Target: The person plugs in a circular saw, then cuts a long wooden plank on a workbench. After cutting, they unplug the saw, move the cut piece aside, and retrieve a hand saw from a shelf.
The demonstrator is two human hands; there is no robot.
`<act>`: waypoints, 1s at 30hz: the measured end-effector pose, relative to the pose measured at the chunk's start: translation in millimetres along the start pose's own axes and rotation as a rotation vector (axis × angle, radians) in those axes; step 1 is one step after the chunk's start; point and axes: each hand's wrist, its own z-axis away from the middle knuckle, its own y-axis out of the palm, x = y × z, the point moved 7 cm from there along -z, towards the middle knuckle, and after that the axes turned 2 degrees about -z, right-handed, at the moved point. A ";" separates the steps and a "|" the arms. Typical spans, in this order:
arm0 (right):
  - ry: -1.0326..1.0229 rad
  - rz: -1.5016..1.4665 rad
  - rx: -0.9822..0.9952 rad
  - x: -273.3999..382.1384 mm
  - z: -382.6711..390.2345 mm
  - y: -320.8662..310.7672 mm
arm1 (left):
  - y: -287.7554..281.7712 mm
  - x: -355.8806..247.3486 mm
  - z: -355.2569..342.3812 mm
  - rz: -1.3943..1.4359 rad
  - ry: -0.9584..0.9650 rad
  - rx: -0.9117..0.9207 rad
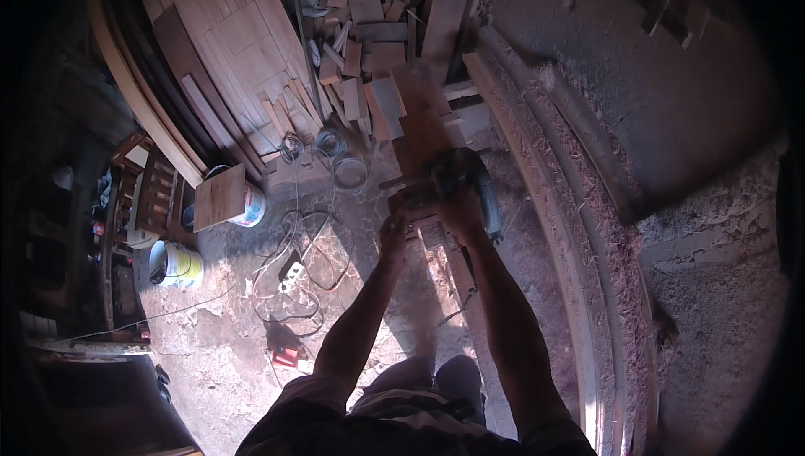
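Note:
My right hand (459, 211) is closed on a dark handheld power tool (459, 173) with a rounded body; its exact kind is hard to make out in the shade. The tool rests on or just over a brown wooden board (422, 133) that stretches away from me. To the left of the tool, my left hand (392, 234) is closed at the near end of this wood, its fingers partly in shadow. A dark cord (470, 288) hangs below the tool beside my right forearm.
Offcuts (369, 45) lie heaped at the far side, beside large panels (226, 28). Long curved timbers (545, 196) with shavings run along the right. Left are buckets (178, 265), one topped by a square board (220, 198), plus a power strip (291, 273) among looped cables.

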 end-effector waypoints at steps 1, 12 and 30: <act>-0.029 -0.013 -0.014 0.9 -4.4 1.4 | -2.3 0.9 -5.6 -0.008 -0.008 -0.017; 0.082 -0.040 0.039 11.1 -47.7 15.6 | 4.7 -27.8 -40.6 0.025 -0.038 -0.015; 0.050 -0.024 -0.008 16.2 -135.9 46.6 | 2.9 -55.3 -124.6 0.094 0.020 -0.033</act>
